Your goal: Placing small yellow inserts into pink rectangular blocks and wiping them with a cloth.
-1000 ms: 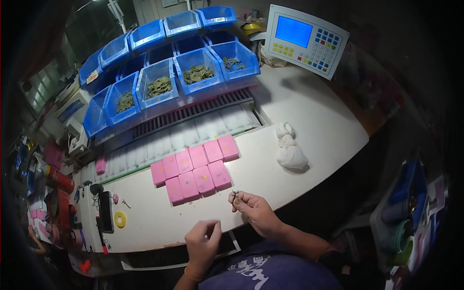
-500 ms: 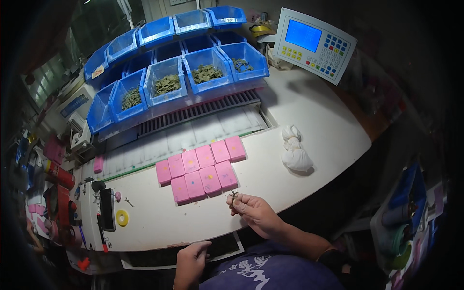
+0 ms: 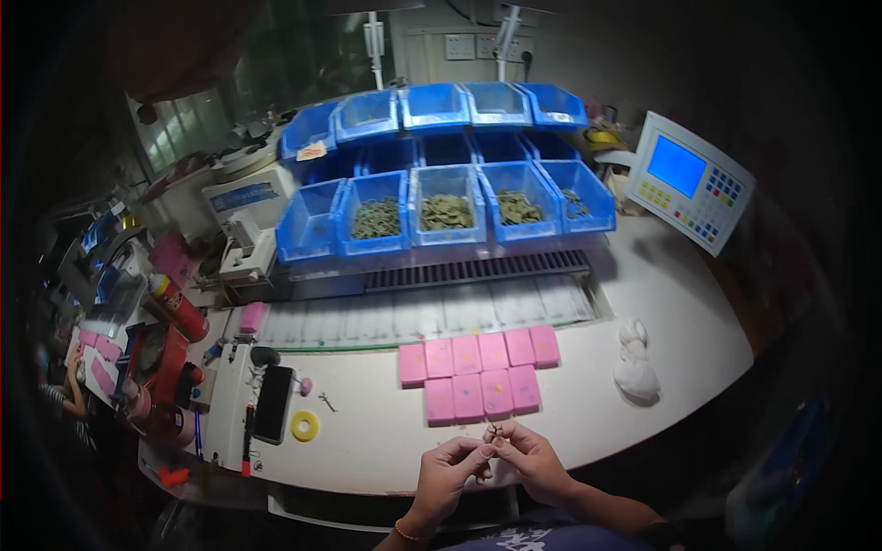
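**Both hands meet on a small metal part at the near edge of the bench**

Up from the lap since half a second ago, the left hand (image 3: 452, 466) now joins the right hand (image 3: 525, 456), and the fingertips of both pinch a small dark metal piece (image 3: 494, 432) between them, just above the white bench (image 3: 367, 441).

Head view: just beyond the hands lie pink rectangular pads (image 3: 478, 372) in two rows, the nearest row almost touching the piece. Farther beyond them runs a slotted metal rail (image 3: 478, 272), then blue bins (image 3: 446, 207) holding greenish parts. Beyond the right hand and to its right sits a white knotted cloth bag (image 3: 636, 372), and farther off a control panel with a blue screen (image 3: 691, 179). Left of the left hand lie a yellow tape ring (image 3: 304, 425) and a black phone (image 3: 273, 404).

Nothing stands between the hands and the pads. The piece is too small to make out its shape; the forearms are cut off at the lower edge.
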Motion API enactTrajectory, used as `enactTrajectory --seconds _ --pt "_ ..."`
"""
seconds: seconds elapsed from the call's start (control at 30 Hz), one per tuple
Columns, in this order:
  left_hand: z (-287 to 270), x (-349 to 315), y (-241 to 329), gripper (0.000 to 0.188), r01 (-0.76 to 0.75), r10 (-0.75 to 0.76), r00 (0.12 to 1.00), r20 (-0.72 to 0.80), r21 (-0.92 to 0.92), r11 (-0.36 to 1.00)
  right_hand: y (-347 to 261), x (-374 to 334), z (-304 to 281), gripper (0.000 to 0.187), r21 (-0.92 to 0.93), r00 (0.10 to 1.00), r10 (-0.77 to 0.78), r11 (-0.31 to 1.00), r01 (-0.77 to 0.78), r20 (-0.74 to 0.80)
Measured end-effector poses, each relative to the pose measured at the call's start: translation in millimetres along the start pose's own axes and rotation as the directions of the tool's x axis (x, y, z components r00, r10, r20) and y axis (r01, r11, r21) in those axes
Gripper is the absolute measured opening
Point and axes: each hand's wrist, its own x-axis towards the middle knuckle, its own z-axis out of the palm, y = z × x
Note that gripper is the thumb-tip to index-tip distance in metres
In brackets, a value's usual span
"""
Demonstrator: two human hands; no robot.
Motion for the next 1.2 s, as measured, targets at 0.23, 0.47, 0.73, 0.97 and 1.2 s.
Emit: enactTrajectory --seconds 0.23,0.47,0.73,0.97,1.2 --pt "-98 43 65 0.010 -0.248 0.541 0.737 -0.406 0.581 0.775 28 20 -3 0.019 -0.553 0.997 0.068 0.832 -0.037 0.036" --pt "-174 197 234 0.016 0.016 0.876 0.432 0.215 0.969 -0.246 29 25 6 0.016 -0.820 0.913 -0.214 0.403 0.406 0.347" --pt "-187 309 267 0.017 0.265 0.572 0.816 -0.084 0.934 -0.241 31 44 4 0.013 -0.807 0.941 -0.256 0.493 0.324 0.222" --pt "-205 329 265 0.019 0.259 0.515 0.849 -0.118 0.943 -0.210 20 51 7 0.012 -0.772 0.937 -0.285 0.541 0.332 0.203" --pt "-217 343 262 0.015 0.276 0.688 0.721 -0.082 0.945 -0.177 23 47 6 0.013 -0.753 0.951 -0.240 0.584 0.303 0.197"
